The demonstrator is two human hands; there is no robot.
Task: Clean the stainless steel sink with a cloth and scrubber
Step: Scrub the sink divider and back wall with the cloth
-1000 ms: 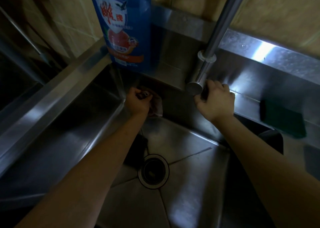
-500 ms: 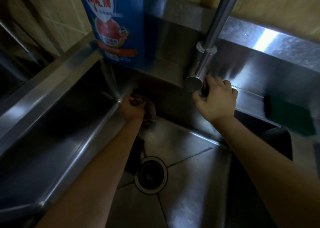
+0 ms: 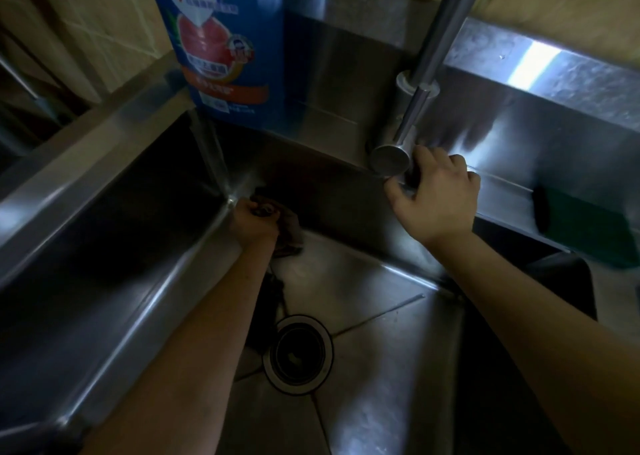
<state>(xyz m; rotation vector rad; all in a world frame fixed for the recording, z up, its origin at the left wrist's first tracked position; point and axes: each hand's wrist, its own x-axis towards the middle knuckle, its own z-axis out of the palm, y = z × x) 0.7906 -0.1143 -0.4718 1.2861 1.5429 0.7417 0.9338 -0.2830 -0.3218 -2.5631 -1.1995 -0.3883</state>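
Note:
The stainless steel sink (image 3: 381,368) fills the view, its round drain (image 3: 298,352) near the middle of the floor. My left hand (image 3: 252,222) grips a bunched cloth (image 3: 289,234) and presses it into the far left corner of the basin, low on the back wall. My right hand (image 3: 436,198) is curled around the spout end of the steel faucet (image 3: 412,118) above the back wall. A dark green scrubber (image 3: 585,226) lies on the back ledge at the right, untouched.
A blue detergent pouch (image 3: 221,39) stands on the back left corner of the sink rim, just above my left hand. Tiled wall runs behind. A dark object (image 3: 561,288) sits at the basin's right edge below the scrubber.
My left hand with the cloth has slid down and left along the back wall into the corner. My right hand has stayed on the faucet end.

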